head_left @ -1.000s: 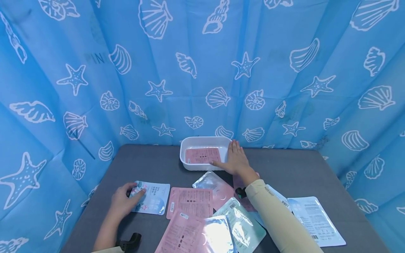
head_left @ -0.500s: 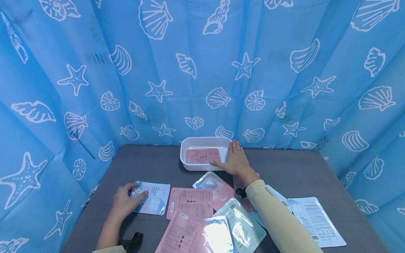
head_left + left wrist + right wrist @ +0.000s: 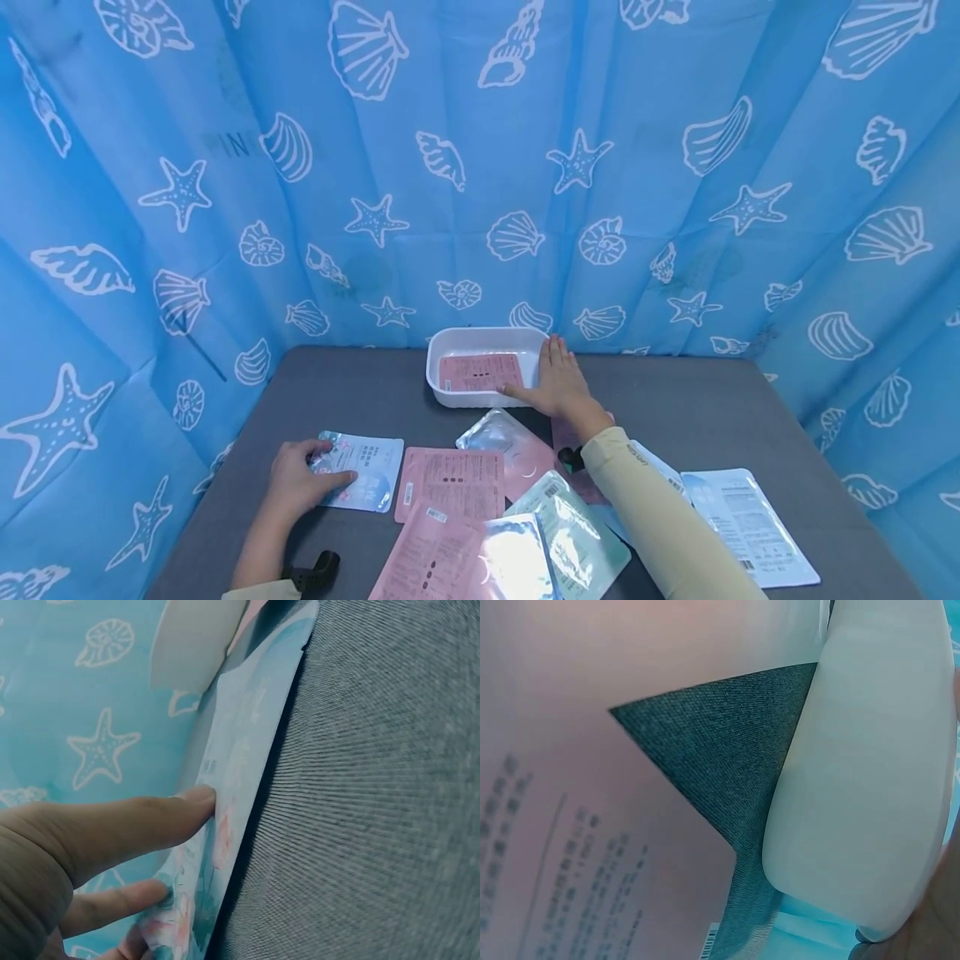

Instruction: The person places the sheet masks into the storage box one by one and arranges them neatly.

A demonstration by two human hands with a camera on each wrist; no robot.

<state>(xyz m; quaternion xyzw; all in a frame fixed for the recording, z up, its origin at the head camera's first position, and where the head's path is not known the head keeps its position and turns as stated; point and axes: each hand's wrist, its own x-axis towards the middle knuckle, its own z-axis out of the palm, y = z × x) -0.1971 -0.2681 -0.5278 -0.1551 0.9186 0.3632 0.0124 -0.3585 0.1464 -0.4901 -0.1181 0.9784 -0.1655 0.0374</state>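
My left hand (image 3: 295, 479) rests at the left end of a light-blue flat sachet (image 3: 373, 473) on the grey table. In the left wrist view, its extended thumb (image 3: 161, 821) touches the sachet's printed face, and the fingertips lie near the edge. My right hand (image 3: 558, 387) lies against the right side of a white plastic tub (image 3: 442, 395), fingers straight along the side and thumb reaching over the front rim. A pink sachet (image 3: 476, 372) lies flat inside the tub. In the right wrist view, only a dim part of the hand shows beyond the tub wall (image 3: 847, 780).
Pink sachets (image 3: 457, 479), a silver-and-pink one (image 3: 513, 450) and a green one (image 3: 577, 533) overlap at the table's front middle. A white-blue sachet (image 3: 753, 521) lies to the right. A blue shell-patterned curtain (image 3: 480, 208) hangs behind the table.
The left thumb has shifted slightly right and toward the front over the light-blue sachet, spreading away from the fingers. My right hand and the tub have stayed in place.
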